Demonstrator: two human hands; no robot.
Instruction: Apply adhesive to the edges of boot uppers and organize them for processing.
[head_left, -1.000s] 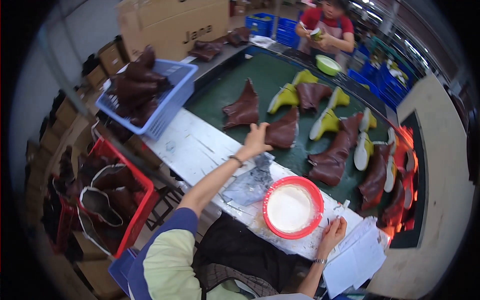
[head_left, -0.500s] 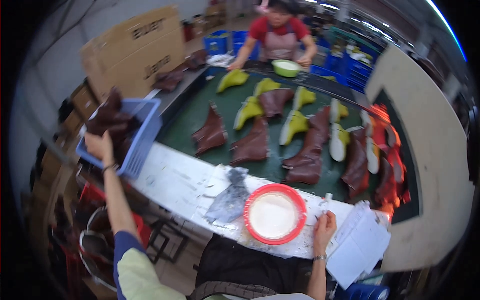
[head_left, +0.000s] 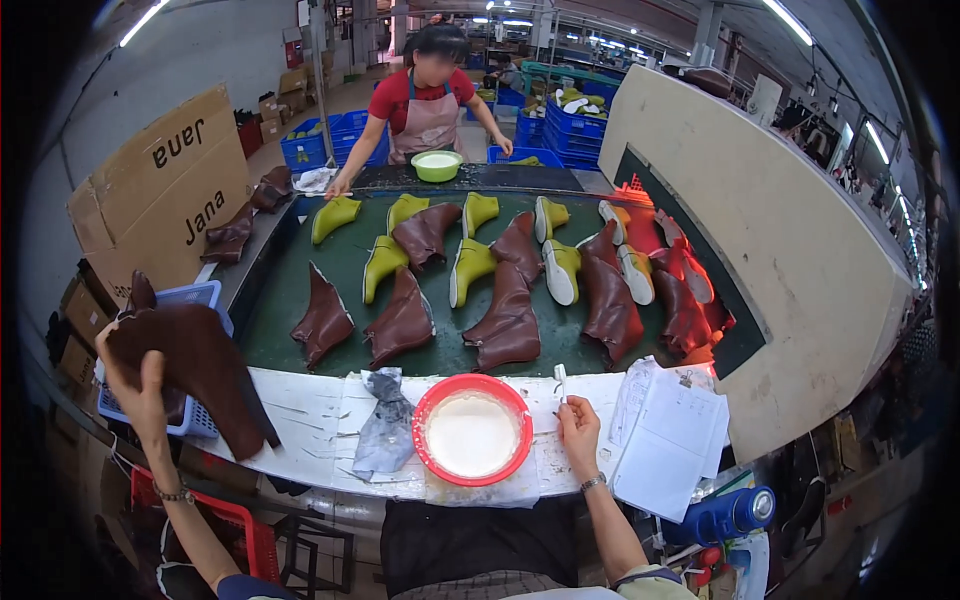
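My left hand is closed on a dark brown leather boot upper, lifted above the light blue basket and the left end of the white worktop. Over the worktop's right half, my right hand pinches a small brush, its white head pointing away from me. Left of that hand stands a red bowl of white liquid. A grey-stained cloth lies beside the bowl.
Brown boot uppers and yellow-green ones lie on a green conveyor belt, running toward a red-lit opening at right. Across it, a person works near a green bowl. Papers and a blue bottle are at right.
My left hand has raised the brown boot upper out of the blue basket. The view has swung and levelled. My right hand still holds the brush beside the red bowl.
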